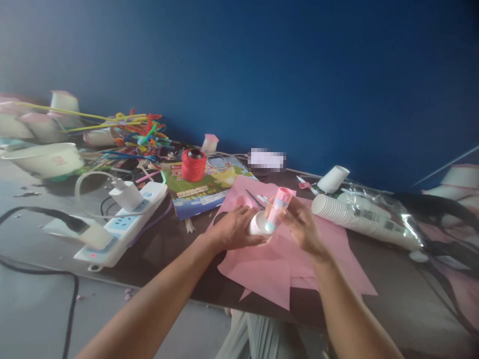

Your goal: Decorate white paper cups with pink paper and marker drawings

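My left hand [237,227] is wrapped round a white paper cup [257,224], which lies on its side with the mouth facing right. In my right hand [301,224] is a pink glue stick [279,209], its lower end at the rim of the cup. Whether the stick touches the paper there is hard to make out. Both hands are above several overlapping pink paper sheets [262,274]. A pair of scissors [255,199] lies just beyond them on the paper, partly hidden by my left hand.
Left stands a white power strip [123,224] with plugs and cables. Behind it are a red thread spool [193,165] on a colourful booklet [209,192], pipe cleaners [144,132] and a white bowl [45,159]. Right lies a stack of paper cups [348,214] in plastic. A blue wall [280,75] rises behind.
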A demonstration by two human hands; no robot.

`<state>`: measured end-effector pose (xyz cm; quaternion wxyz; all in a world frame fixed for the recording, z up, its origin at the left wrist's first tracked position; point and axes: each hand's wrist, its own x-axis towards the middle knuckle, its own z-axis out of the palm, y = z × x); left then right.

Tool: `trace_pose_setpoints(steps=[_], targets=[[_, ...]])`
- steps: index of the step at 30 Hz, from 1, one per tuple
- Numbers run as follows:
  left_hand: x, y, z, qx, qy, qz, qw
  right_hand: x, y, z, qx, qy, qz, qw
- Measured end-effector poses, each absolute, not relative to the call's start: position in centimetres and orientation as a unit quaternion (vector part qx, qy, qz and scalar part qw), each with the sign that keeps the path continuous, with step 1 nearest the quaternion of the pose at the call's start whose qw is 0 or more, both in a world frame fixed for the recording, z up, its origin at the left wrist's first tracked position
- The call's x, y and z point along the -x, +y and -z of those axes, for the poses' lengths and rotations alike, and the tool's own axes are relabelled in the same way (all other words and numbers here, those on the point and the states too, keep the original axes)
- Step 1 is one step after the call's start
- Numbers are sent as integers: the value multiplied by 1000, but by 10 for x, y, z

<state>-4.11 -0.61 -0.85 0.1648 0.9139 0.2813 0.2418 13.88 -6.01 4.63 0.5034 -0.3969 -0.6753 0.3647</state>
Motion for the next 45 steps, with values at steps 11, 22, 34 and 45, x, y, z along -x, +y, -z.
trace_pose_setpoints(steps=[11, 22, 34, 45], targets=[[41, -6, 6, -910, 279, -248, 182, -135, -55, -42, 416, -656, -287, 561], [41, -5, 7, -915, 273, -243, 172, -136, -55, -40, 429, -661, -367, 493], [40, -6, 3, -910, 281, -240, 189, -137, -54, -40, 424, -634, -303, 571], [40, -5, 8, -906, 277, -257, 193, -137, -56, -38, 490, -726, -102, 472]])
